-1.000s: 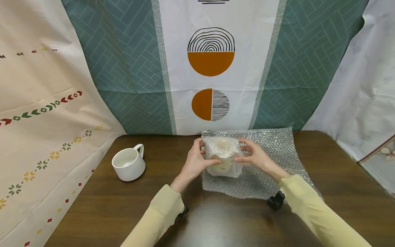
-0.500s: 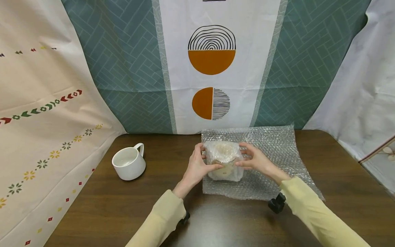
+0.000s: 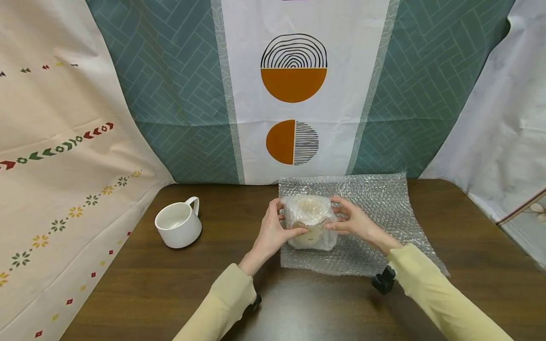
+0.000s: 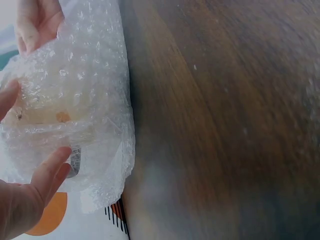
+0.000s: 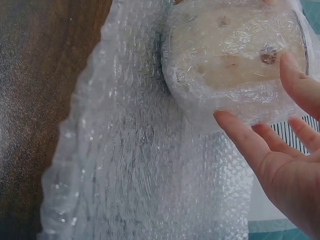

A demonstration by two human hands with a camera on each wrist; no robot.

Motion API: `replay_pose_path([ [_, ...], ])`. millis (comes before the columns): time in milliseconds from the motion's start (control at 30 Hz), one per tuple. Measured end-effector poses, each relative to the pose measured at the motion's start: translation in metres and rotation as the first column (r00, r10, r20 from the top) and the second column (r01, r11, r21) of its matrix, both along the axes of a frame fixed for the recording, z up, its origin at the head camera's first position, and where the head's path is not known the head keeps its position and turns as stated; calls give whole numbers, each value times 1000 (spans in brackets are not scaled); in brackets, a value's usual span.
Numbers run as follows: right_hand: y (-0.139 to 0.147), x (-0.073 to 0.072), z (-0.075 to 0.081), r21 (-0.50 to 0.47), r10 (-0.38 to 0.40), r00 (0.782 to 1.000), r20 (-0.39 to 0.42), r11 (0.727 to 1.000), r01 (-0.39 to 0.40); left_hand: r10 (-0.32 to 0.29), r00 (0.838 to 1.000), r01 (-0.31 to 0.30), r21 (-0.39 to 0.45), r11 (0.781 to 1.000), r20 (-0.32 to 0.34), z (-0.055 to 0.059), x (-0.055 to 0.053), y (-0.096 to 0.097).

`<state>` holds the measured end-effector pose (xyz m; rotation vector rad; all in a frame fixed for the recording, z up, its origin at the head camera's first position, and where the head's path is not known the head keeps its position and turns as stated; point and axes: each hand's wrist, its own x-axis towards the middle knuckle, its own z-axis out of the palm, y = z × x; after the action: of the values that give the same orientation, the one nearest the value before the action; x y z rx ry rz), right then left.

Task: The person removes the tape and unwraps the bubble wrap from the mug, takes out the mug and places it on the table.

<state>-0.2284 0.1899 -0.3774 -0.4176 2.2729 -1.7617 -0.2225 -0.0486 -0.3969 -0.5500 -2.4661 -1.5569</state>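
Note:
A bubble-wrapped bundle (image 3: 312, 239) sits over the near left part of a bubble wrap sheet (image 3: 379, 199). Through the layers shows a cream-coloured, rounded thing with brown and orange spots; its exact kind is veiled by the wrap. My left hand (image 3: 273, 229) holds the bundle's left side, thumb across the front and fingers behind. On the opposite side my right hand (image 3: 356, 221) grips it, its thumb also at the front. The right wrist view has the right hand's fingertips (image 5: 220, 116) against the wrapped bundle (image 5: 235, 47).
A white mug (image 3: 181, 232), handle towards the back, stands on the brown wooden table (image 3: 128, 284) at the left. Patterned cloths (image 3: 192, 118) hang behind the table and along both sides. The sheet's right part stretches beyond the right forearm.
Both hands have brought the bundle slightly nearer to me and a little to the right on the sheet. Over the last half second they hold still. The mug stays put.

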Motion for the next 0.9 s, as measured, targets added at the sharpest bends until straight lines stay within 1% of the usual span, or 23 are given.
replay_pose_path([
  [100,0,0,0,4,8,1000,2,1000,-8,-28,1000,28,12,1000,4,1,0,-3],
  [267,1,1,0,18,10,1000,3,1000,-10,-99,995,98,47,994,30,5,-3,-11],
  [333,2,1,0,28,6,1000,0,1000,-6,-115,993,114,48,992,27,6,-5,-14],
  [433,2,2,1,25,3,1000,1,1000,-4,-123,992,123,27,992,5,9,-7,-17],
  [500,2,3,2,21,2,1000,1,1000,-3,-116,993,116,-17,993,-16,10,-8,-19],
  [567,2,4,3,22,6,1000,-6,1000,-6,-125,991,122,-56,991,-44,12,-10,-20],
  [667,2,6,5,54,14,999,-46,998,-11,-154,984,145,-102,984,-86,15,-14,-21],
  [733,2,6,6,92,13,996,-87,996,-5,-190,976,178,-108,978,-106,16,-16,-22],
  [833,3,8,8,132,7,989,-146,991,13,-227,967,215,-105,971,-114,16,-19,-22],
  [900,3,9,10,140,6,985,-175,990,19,-244,964,234,-94,968,-103,16,-20,-22],
])
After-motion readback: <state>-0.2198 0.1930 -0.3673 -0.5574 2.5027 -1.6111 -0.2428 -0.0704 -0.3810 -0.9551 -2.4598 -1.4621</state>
